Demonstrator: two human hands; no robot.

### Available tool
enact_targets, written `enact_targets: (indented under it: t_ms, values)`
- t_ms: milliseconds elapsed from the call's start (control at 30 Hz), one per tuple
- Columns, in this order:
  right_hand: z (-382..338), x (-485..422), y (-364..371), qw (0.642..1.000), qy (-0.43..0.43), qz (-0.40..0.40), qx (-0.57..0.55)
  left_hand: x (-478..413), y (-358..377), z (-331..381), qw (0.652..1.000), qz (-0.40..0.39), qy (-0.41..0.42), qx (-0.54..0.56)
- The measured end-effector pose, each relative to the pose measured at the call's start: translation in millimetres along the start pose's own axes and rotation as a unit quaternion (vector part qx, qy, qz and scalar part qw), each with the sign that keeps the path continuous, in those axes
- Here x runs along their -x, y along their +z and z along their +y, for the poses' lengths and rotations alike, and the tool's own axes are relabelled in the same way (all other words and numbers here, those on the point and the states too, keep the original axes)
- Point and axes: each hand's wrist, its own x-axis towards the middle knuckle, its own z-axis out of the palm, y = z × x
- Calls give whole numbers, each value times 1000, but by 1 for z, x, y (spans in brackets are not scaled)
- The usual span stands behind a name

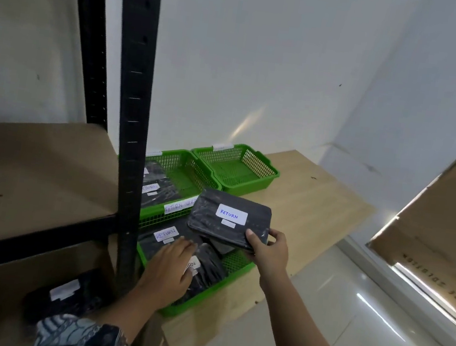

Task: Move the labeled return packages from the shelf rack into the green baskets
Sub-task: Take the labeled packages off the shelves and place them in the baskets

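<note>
Right grip (267, 251) pinches the labeled package (226, 216) by its near right corner, package extending left above the near green basket (212, 294); left grip (169, 267) rests flat-fingered inside.

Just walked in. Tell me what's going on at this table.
A person is sorting labelled returns into baskets. The right hand grips one RETURN package by its corner above the nearest green basket, while the left hand rests flat on the stacked packages already in it. The middle green basket behind also holds packages, and more black packages wait low in the black shelf rack.
</note>
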Motion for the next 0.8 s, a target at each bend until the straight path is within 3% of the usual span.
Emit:
enact_targets:
  t_ms: [167,400,600,800]
  values:
    - [7,-49,26,999,10,-8,38,-37,11,-15,999,6,-20,-36]
    - [-2,-134,84,996,33,-66,44,-92,25,-54,979,47,-190,-57]
    - [1,-202,144,990,87,-114,-2,-128,32,-90,936,56,-334,-99]
    - [-4,-242,197,952,233,-185,-66,-142,24,-118,845,34,-511,-150]
